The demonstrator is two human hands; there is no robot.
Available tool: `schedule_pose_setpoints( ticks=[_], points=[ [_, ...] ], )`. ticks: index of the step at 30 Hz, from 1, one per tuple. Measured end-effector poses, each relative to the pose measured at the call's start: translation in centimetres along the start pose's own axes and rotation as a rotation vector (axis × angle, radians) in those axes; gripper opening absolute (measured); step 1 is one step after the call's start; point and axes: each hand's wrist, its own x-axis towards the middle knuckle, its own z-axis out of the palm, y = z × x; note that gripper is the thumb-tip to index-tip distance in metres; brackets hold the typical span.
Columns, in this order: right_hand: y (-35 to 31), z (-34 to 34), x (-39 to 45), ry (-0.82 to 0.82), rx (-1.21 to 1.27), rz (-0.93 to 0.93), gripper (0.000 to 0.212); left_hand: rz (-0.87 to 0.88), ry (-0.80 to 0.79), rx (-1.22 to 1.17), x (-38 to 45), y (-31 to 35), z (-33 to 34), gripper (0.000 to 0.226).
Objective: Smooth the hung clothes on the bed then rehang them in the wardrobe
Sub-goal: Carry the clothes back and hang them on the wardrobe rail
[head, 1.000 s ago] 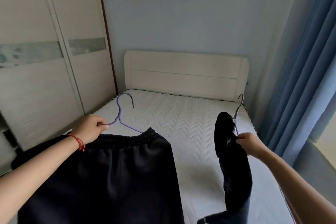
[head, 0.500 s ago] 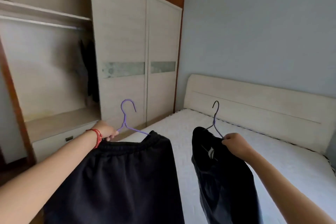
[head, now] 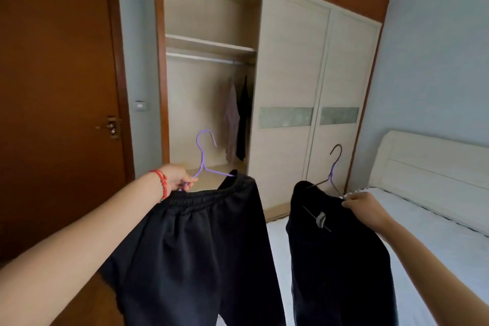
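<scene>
My left hand (head: 177, 177) grips a purple hanger (head: 203, 156) that carries black trousers (head: 201, 251) with an elastic waistband. My right hand (head: 362, 205) grips the shoulder of a dark hanger (head: 334, 167) bearing a second black garment (head: 336, 259) with a grey tag. Both garments hang in the air in front of me. The open wardrobe (head: 209, 82) lies ahead, its rail (head: 203, 59) running under a shelf. The bed (head: 434, 230) with a white mattress is at the right.
Two garments (head: 236, 119) hang at the right end of the wardrobe rail. Sliding doors (head: 315, 103) cover the rest of the wardrobe. A brown room door (head: 58, 103) stands shut at the left. A pale headboard (head: 428, 167) backs the bed.
The view has swung left from the bed to the open wardrobe and the room door. Both hands keep their hold on the hangers, which have come round with me.
</scene>
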Motion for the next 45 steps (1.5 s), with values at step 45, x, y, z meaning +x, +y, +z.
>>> schedule_pose_setpoints(
  ticks=[45],
  points=[
    [-33.6, 44.3, 51.0, 0.059, 0.372, 0.124, 0.021, 0.196, 0.138, -0.308, 55.9, -4.1, -34.1, 0.011]
  ],
)
